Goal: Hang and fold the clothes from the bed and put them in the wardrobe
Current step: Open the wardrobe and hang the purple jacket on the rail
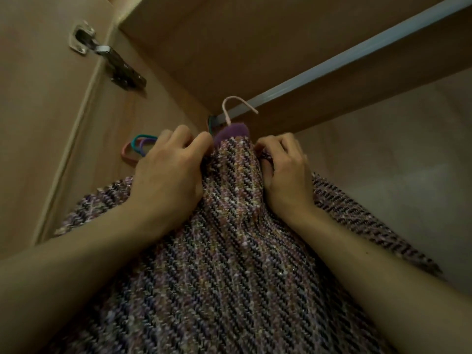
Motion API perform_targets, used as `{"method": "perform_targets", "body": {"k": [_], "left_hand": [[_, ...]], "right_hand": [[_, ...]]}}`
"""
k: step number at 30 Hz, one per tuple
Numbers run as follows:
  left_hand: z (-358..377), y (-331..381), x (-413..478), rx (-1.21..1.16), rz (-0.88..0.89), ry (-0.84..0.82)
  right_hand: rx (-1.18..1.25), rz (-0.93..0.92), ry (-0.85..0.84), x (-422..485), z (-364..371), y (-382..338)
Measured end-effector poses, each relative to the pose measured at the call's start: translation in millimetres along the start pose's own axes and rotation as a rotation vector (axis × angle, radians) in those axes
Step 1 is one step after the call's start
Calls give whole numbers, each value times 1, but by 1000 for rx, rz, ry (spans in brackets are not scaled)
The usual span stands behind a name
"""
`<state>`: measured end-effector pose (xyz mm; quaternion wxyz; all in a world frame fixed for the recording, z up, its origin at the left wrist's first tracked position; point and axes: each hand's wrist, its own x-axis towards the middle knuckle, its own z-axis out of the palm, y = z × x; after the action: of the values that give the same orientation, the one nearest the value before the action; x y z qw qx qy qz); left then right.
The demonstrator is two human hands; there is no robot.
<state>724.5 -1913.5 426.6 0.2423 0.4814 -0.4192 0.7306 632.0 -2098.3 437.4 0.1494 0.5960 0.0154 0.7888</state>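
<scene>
Left hand and right hand each pinch the purple woven tweed garment between them, its pink hanger hook just above the fingertips at the silver wardrobe rail (seating unclear).

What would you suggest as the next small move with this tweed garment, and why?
Probably let go gently: the left hand and right hand pinch the tweed garment at the collar, and the pink hanger hook looks seated over the rail.
</scene>
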Motion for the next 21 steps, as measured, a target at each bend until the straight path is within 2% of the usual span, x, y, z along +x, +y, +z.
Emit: {"method": "perform_targets", "body": {"k": [5,9,14,21], "left_hand": [[44,-21,38,62,-62,35],[79,-25,77,99,-91,30],[120,-22,86,166,-114,23],[133,-23,81,145,-98,-94]], "right_hand": [[82,-2,36,47,57,31],[99,85,73,80,97,59],[-48,38,-49,89,139,87],[101,49,-132,65,158,101]]}}
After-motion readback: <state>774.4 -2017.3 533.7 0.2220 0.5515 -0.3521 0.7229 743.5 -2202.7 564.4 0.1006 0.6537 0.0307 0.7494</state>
